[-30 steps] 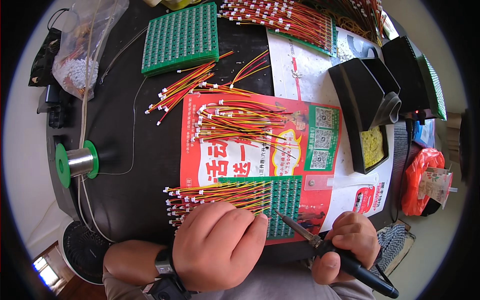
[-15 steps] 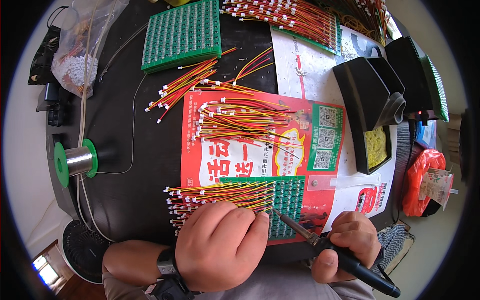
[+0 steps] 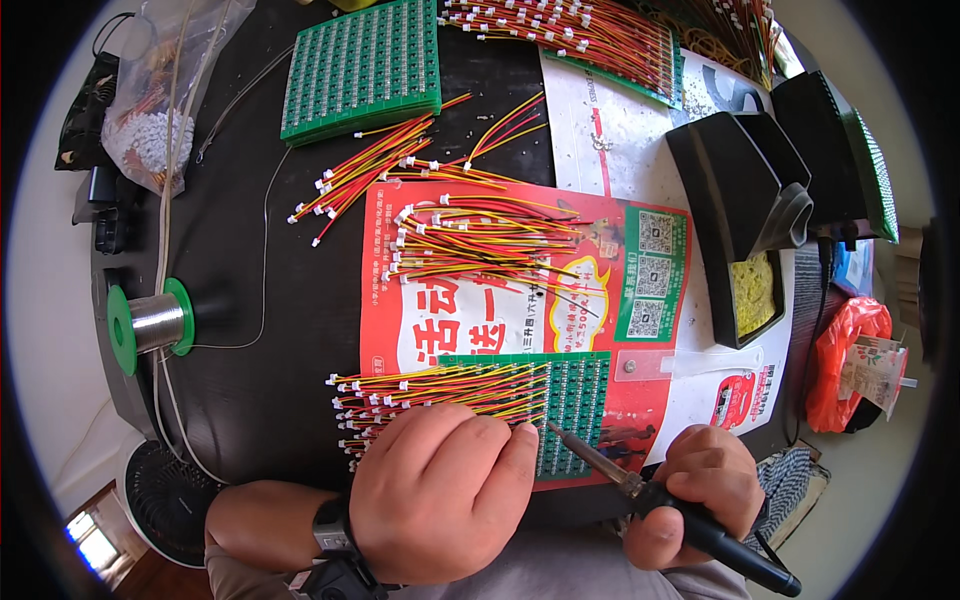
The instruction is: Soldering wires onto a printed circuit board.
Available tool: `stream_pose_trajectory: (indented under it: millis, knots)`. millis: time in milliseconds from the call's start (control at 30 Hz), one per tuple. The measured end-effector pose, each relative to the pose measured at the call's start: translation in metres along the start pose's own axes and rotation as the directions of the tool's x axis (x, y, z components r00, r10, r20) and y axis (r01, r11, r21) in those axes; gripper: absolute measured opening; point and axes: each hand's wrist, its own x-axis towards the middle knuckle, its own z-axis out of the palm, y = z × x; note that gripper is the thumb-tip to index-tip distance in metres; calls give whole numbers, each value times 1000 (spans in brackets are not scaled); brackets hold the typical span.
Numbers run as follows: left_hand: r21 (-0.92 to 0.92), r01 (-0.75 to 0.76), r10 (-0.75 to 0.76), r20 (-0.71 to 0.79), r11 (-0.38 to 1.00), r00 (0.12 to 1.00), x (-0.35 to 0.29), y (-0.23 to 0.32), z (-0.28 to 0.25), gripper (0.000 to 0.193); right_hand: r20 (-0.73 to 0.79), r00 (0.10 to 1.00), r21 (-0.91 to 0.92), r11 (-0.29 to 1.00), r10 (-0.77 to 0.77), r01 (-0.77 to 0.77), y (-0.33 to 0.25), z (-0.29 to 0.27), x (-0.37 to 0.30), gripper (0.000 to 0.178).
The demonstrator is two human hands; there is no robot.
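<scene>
My right hand (image 3: 705,490) grips a soldering iron (image 3: 715,535) by its black handle. The iron's tip slants up and left to the green circuit board (image 3: 575,410), very close to my left fingertips. With fingers curled, my left hand (image 3: 445,490) rests over the left part of the board, pinching at a wire's end; most of that wire is hidden beneath the hand. Rows of red, yellow and black wires (image 3: 470,375) lie across the board, their white connectors sticking out past its left edge. Under the board is a red and white printed sheet (image 3: 650,400).
Loose connector wires (image 3: 480,240) lie beyond the board. A stack of green boards (image 3: 365,70) stands at the far left, a wired board (image 3: 620,60) at the back. To the left is a solder spool (image 3: 155,322); to the right, a black iron stand (image 3: 735,190) with yellow sponge (image 3: 755,295).
The iron's tip has shifted very slightly right and toward me. My left hand stays in place over the wires.
</scene>
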Motion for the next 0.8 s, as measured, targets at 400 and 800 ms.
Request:
stream_pose_trajectory:
  millis: [400,800]
  knots:
    - [-19,7,-7,14,1000,1000,1,-2,-3,24,-95,995,-20,1000,-5,3,1,7,-2,33]
    - [-17,5,-4,22,1000,1000,0,-2,-3,27,-40,999,-9,1000,3,-4,1,3,-1,32]
